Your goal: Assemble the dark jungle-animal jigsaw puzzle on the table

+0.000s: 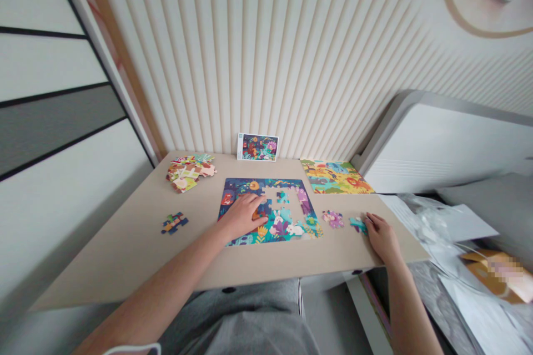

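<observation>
A partly filled dark blue and teal puzzle (245, 239) lies flat at the middle of the table, with a gap in its upper right part and a loose-looking teal piece (283, 197) inside that gap. My left hand (245, 213) rests on the puzzle's left half, fingers apart, holding nothing. At the right, my right hand (380, 234) touches teal pieces (357, 224) with its fingertips; what lies under the fingers is partly hidden. Pink and purple pieces (333, 218) lie between the puzzle and my right hand.
A picture card (258, 147) leans on the wall behind the beige table (137, 238). Mixed pieces (189, 171) are heaped at the back left, blue and orange pieces (175, 223) nearer. A yellow animal puzzle (337, 177) lies back right. Papers and plastic (428, 222) sit beyond the right edge.
</observation>
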### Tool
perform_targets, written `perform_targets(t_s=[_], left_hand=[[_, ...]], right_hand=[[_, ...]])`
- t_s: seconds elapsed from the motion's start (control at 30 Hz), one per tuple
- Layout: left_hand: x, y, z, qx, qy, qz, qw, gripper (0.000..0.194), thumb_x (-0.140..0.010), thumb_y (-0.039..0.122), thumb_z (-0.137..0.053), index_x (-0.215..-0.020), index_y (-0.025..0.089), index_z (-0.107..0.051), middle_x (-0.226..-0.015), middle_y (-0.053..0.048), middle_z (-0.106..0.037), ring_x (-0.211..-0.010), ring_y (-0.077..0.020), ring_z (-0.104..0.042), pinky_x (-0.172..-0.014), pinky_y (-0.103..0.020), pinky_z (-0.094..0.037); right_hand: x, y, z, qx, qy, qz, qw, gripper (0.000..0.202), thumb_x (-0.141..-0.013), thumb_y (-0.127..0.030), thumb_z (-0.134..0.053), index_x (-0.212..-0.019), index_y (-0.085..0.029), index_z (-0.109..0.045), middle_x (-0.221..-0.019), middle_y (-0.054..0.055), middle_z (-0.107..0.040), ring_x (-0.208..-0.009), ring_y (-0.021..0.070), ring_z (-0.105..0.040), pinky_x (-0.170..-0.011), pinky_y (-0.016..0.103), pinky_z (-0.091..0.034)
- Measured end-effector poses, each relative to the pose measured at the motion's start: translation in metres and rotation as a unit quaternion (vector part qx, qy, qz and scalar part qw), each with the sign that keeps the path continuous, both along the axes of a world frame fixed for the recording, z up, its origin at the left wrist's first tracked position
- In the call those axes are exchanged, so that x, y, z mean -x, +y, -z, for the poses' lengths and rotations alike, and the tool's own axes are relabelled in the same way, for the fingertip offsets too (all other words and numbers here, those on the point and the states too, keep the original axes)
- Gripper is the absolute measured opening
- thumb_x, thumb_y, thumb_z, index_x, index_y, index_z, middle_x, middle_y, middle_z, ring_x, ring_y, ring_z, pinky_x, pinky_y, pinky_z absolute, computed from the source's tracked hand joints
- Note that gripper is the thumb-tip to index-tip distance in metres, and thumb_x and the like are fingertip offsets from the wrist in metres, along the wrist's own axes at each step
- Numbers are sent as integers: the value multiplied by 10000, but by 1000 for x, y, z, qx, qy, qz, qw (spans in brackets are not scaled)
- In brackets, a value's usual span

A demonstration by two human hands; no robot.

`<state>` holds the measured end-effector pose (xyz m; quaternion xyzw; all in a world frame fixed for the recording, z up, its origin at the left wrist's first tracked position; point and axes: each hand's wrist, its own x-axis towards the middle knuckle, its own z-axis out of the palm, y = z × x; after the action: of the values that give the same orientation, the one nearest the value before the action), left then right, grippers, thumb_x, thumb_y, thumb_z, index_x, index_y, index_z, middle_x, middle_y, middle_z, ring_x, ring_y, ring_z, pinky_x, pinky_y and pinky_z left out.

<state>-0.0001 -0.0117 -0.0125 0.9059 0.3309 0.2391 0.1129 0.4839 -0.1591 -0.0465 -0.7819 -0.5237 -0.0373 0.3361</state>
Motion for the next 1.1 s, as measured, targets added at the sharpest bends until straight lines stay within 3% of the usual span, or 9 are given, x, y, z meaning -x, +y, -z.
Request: perform_targets(t_s=[0.2, 0.37, 0.5, 0.6, 0.73, 0.9, 0.97, 1.1], left_hand=[[0, 0, -1, -1, -2, 2, 1000, 540, -891, 459, -672, -1361, 233, -530, -1265, -99, -613, -1213, -283, -557, -1064, -439, -439], [0, -1, 0, -6, -6, 0, 1000, 534, -888, 474, -676, -1348, 234, -547, -1248, -99, -622, -1214, -289, -557, -1070, -442, -431], [-1, -1, -1, -9, -2, 4, 1000, 531, -888, 474, -678, -1344, 236, -547, -1239, -95, -625, -1208, -290, -554, -1068, -443, -427], [-1, -2, -2, -6, 3, 5, 1000, 532, -886, 462, -685, -1346, 236, -545, -1229, -94, -624, -1193, -284, -556, -1049, -435, -440], [0, -2, -3, -7, 7, 4, 1000, 542, -890, 469, -678, -1357, 233, -536, -1234, -99, -617, -1197, -287, -551, -1049, -438, -441], [0, -1, -1, -4, 7, 3, 1000, 544, -886, 473, -682, -1354, 236, -536, -1241, -102, -612, -1200, -289, -554, -1052, -437, -441], [0, -1, -1, -3, 5, 2, 1000, 545, -881, 468, -688, -1353, 243, -537, -1233, -100, -615, -1193, -289, -559, -1050, -440, -441], [0, -2, -2, -6, 2, 3, 1000, 534, -885, 471, -682, -1350, 247, -543, -1226, -97, -616, -1189, -291, -557, -1053, -449, -435]], right_hand=[[9, -5, -1, 7, -27, 28, 999, 516, -894, -419, -478, -1291, -160, -682, -1304, 159, -639, -1162, 320, -611, -1001, 451, -465], [40, -24, -5, 52, -111, 87, 989, 537, -894, -613, -490, -1207, -251, -735, -1194, 144, -660, -1130, 370, -580, -956, 536, -439], [58, -32, -8, 100, -136, 78, 983, 525, -892, -677, -493, -1195, -323, -734, -1248, 115, -644, -1153, 375, -568, -937, 561, -431], [66, -25, -10, 79, -148, 42, 985, 488, -913, -645, -491, -1222, -337, -710, -1330, 94, -619, -1235, 369, -529, -998, 577, -389], [76, -4, -14, 61, -147, -78, 984, 516, -932, -602, -501, -1344, -317, -625, -1391, 82, -607, -1334, 343, -474, -1108, 573, -296], [88, 14, -22, 73, -114, -143, 980, 530, -908, -628, -533, -1296, -290, -662, -1268, 96, -670, -1226, 328, -566, -1077, 507, -361], [89, 14, -23, 60, -109, -116, 985, 558, -892, -660, -535, -1264, -271, -684, -1223, 108, -680, -1170, 330, -586, -1052, 492, -379], [84, 12, -20, 28, -101, 15, 994, 594, -906, -683, -465, -1197, -230, -716, -1161, 149, -677, -1121, 355, -577, -1020, 539, -367]])
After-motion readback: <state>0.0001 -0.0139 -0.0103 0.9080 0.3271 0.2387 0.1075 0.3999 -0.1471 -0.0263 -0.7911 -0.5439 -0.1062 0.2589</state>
